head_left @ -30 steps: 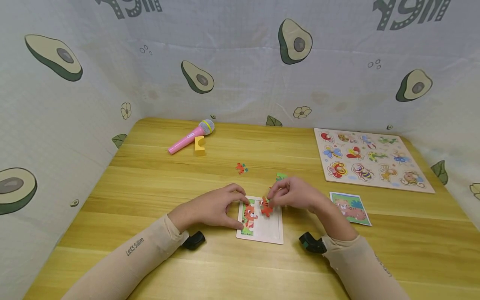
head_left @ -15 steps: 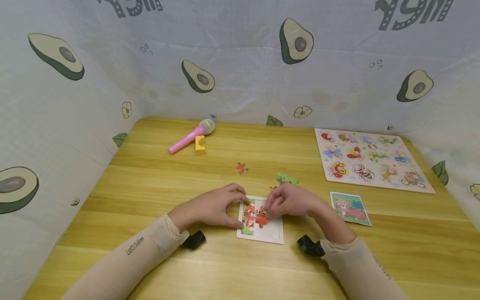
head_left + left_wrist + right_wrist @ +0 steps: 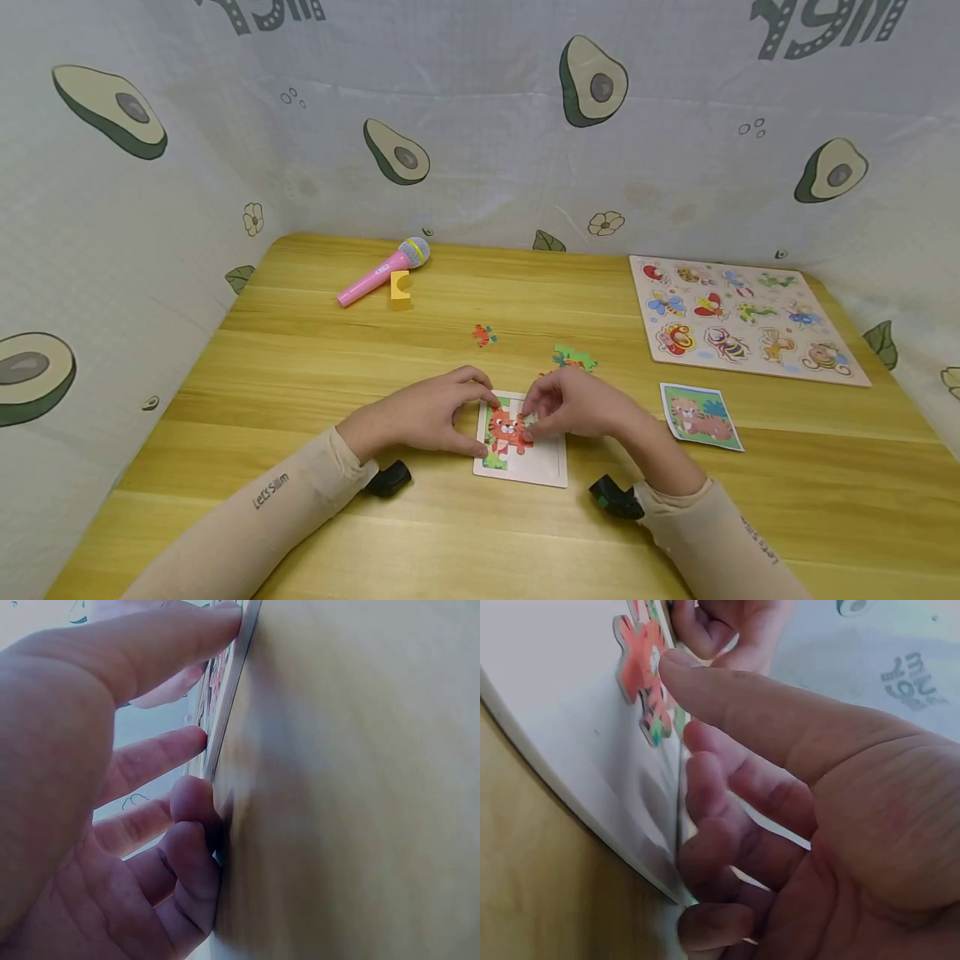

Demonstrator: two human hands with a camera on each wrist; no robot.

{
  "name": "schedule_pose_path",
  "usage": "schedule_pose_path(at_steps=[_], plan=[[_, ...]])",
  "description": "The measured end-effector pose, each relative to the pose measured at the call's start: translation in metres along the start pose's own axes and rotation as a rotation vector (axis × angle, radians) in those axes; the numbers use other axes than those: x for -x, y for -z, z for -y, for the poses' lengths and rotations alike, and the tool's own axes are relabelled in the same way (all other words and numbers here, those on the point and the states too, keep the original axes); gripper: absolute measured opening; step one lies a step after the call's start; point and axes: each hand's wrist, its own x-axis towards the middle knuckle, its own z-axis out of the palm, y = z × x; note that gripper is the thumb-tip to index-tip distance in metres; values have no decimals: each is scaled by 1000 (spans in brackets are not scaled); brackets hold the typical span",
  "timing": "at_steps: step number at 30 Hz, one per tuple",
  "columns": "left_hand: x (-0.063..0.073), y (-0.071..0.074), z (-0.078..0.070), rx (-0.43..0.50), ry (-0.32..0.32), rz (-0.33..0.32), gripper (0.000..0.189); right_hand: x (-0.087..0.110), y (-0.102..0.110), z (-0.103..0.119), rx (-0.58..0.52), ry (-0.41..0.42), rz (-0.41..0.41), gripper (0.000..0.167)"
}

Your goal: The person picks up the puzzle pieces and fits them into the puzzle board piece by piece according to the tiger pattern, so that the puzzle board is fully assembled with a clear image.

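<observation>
A small puzzle board (image 3: 549,467) lies on the table, its left part filled with pieces showing an orange tiger's face. My left hand (image 3: 427,414) rests at the board's left side. Its thumb (image 3: 187,637) and index fingertip touch the edge, seen close up in the left wrist view. My right hand (image 3: 581,406) holds an orange puzzle piece (image 3: 519,443) by its right side, against the tiger face. The thumb (image 3: 705,682) lies on the piece in the right wrist view, with the other fingers curled behind it.
Loose puzzle pieces (image 3: 576,358) lie behind my right hand, and another orange piece (image 3: 483,336) farther back. A tiger picture card (image 3: 701,417) is at right, below an insect peg board (image 3: 750,321). A pink toy microphone (image 3: 382,273) and yellow block (image 3: 401,292) sit back left.
My right hand has brought the orange piece left and down onto the board, up against the tiger face. The left hand has stayed at the board's edge.
</observation>
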Motion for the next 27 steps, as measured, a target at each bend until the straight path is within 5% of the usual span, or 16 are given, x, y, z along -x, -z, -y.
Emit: schedule_pose_path(at_steps=[27], plan=[[0, 0, -1, -7, -2, 2, 54, -1, -13, 4, 52, -8, -39, 13]])
